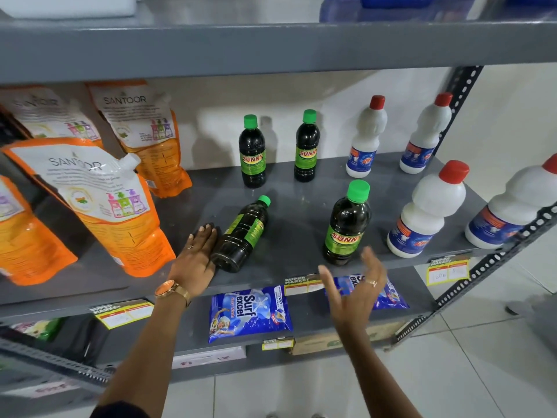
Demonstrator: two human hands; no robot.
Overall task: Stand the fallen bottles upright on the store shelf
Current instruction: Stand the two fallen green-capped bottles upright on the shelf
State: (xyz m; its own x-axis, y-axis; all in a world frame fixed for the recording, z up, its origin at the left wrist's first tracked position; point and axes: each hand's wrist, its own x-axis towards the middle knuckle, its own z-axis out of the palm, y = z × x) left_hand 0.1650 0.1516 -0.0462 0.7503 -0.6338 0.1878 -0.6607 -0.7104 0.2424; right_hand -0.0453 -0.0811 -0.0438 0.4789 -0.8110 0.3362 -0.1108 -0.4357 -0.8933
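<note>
Left of the left hand point(197, 254), orange Santoor refill pouches point(99, 203) lean on the grey shelf point(295, 218), the outermost ones cut off by the frame edge. That hand lies flat and open, palm down on the shelf, fingers extended, a wristwatch point(172, 290) at the wrist; its edge touches the base of the fallen Sunny bottle point(241, 236). This dark bottle lies on its side just right of the hand, its long axis running diagonally, base toward the shelf's front edge and green cap pointing away to the upper right, toward the back wall. Its label is turned mostly sideways, so the print is hard to read. Beyond it, farther back than either hand, two upright Sunny bottles point(252, 152) stand near the wall. Between the hands and slightly ahead of the right one, a third upright Sunny bottle point(346, 224) stands near the front edge. The right hand point(355, 291) hangs in front of the shelf edge, open with fingers spread and loosely curled, holding nothing, apart from that bottle; motion blur softens its fingertips. Right of it stand white red-capped bottles point(422, 215), the last one partly cut off. Below the hands, a Surf excel packet point(250, 313) lies on the lower shelf; a second one seems hidden behind the right hand.
</note>
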